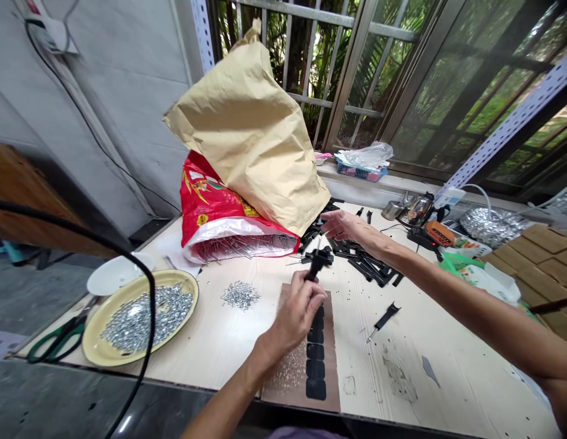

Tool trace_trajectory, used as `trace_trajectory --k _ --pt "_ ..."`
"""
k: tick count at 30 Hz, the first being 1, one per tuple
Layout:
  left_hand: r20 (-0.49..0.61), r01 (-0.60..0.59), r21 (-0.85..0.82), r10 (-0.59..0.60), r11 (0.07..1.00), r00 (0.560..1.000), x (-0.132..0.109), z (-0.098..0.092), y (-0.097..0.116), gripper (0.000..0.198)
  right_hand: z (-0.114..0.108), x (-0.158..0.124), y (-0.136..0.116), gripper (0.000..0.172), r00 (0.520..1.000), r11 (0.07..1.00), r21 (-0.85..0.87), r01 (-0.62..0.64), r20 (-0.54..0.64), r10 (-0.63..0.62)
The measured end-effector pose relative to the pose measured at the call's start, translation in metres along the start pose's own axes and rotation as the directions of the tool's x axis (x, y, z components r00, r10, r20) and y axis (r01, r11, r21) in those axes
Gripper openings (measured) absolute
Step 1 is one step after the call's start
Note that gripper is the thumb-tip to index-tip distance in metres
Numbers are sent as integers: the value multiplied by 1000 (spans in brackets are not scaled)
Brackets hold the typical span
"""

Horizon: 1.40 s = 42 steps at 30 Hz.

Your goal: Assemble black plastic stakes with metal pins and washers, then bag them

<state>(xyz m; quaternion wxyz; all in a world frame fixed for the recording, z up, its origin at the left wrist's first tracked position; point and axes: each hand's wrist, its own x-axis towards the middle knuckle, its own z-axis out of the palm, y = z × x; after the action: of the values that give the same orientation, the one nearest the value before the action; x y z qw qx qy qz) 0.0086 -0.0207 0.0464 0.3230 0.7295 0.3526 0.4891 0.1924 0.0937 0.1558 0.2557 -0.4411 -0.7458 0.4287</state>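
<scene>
My left hand (298, 312) is closed around a small black plastic part (318, 261) and holds it upright above a brown board (324, 372). A row of black pads (315, 360) lies on that board. My right hand (345, 224) reaches forward with fingers spread over a heap of black plastic pieces (363, 259) at the foot of the paper sack. Nothing shows in its fingers. A single black piece (385, 317) lies on the table to the right of the board.
A yellow plate of small silver metal parts (139, 314) sits at the left, a loose pile of them (240, 295) nearby. Green-handled scissors (59, 338), a white dish (116, 274), a red bag (219, 213) and brown paper sack (251, 128) stand behind. A black cable (141, 286) crosses the left.
</scene>
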Motion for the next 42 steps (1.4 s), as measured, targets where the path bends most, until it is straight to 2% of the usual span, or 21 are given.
trace_trajectory --k 3,5,8,11,16,24,27,29,31,33,35,37,40,42 --pt "-80 -185 212 206 960 975 -6 7 -6 13 0 -12 11 63 999 995 100 10 -41 -6" --pt "-159 -191 286 243 939 957 -5 11 -13 12 2 -20 19 64 996 991 117 62 -68 -54" --pt "-267 -125 276 201 953 943 -1 16 -21 12 6 -29 23 61 979 979 112 173 -125 -159" --pt "-328 -92 213 160 973 931 5 19 -23 12 11 -34 17 57 949 958 86 274 -185 -255" --pt "-400 -18 156 80 988 913 8 17 -25 14 16 -34 4 56 918 948 49 314 -269 -290" --pt "-275 -86 269 162 959 948 -7 26 -25 13 34 -35 3 48 904 941 -18 337 -275 -328" --pt "-189 -158 338 231 928 954 -7 30 -22 13 42 -37 -7 52 897 925 -6 379 -245 -369" --pt "-122 -216 384 281 898 952 -7 31 -22 14 45 -37 -16 56 908 919 -11 394 -147 -391" --pt "-70 -245 422 301 873 951 -8 31 -23 14 47 -35 -24 58 917 916 -44 400 29 -399" --pt "-54 -238 430 288 871 956 -9 31 -24 14 48 -32 -30 56 901 912 -83 402 212 -378" --pt "-53 -213 407 256 888 965 -8 31 -23 13 46 -26 -31 58 897 926 -87 369 296 -329" --pt "-71 -164 331 197 929 978 -5 30 -20 12 42 -19 -26 63 934 962 -4 273 241 -264" --pt "-143 -44 117 61 992 988 1 25 -11 14 35 -13 -9 68 987 970 198 137 60 -152" --pt "-161 26 -29 -31 999 986 5 20 -6 17 36 -16 1 71 986 959 260 113 93 -142"
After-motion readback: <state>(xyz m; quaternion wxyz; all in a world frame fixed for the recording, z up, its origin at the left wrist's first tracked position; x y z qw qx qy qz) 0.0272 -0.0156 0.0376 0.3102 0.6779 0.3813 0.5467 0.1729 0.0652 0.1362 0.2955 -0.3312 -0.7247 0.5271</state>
